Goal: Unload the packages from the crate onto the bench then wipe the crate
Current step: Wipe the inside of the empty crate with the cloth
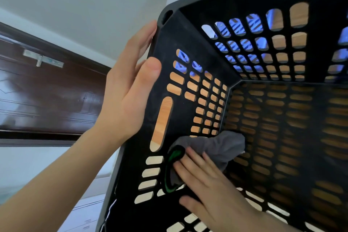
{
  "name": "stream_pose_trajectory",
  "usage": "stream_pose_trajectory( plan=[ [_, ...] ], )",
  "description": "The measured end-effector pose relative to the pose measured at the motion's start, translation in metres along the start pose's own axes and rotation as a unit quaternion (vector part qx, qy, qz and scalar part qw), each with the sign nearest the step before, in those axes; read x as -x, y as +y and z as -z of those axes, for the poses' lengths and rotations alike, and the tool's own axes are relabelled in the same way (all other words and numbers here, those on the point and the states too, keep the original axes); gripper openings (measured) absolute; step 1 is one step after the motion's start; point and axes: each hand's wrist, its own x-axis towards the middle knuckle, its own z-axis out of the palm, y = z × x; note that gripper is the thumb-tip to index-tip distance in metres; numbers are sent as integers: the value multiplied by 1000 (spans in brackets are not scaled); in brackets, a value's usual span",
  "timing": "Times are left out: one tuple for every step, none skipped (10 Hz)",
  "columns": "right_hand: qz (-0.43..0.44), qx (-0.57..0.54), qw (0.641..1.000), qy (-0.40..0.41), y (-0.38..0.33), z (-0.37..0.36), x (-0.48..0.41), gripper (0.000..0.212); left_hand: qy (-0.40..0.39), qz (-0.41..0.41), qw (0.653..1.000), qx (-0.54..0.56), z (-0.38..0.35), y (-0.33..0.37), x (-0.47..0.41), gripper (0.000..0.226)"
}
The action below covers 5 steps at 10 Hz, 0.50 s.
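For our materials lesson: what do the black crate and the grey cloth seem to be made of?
Crate: probably moulded plastic, matte black, given its neat rounded slots. Cloth: seemingly soft fabric, grey and matte; it bunches into folds under the right hand.

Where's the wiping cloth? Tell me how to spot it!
Look inside the big black crate with slotted walls. On its left inner wall, under the right hand, lies the cloth. It is the only soft, crumpled grey thing, with a green-and-black edge.

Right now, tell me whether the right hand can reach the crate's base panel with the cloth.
Probably yes: the right hand presses the cloth on an inner wall of the crate, and nothing inside blocks the base.
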Motion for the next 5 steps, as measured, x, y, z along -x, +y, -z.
stream_pose_trajectory(
  plan=[
    [-16,-36,996,76,7,17,-26,57,-7,7,1000,14,0,3,0,64],
    [-86,-129,977,149,16,56,-67,55,-15,1,1000,-11,0,-2,0,61],
    [-81,-109,983,122,19,53,-63,59,-27,-8,999,26,2,1,1,60],
    [-59,-3,997,52,18,13,-19,60,-48,-18,997,60,2,3,1,59],
    [-42,42,998,26,22,2,-8,62,-60,-16,996,64,3,2,0,60]
  ],
)
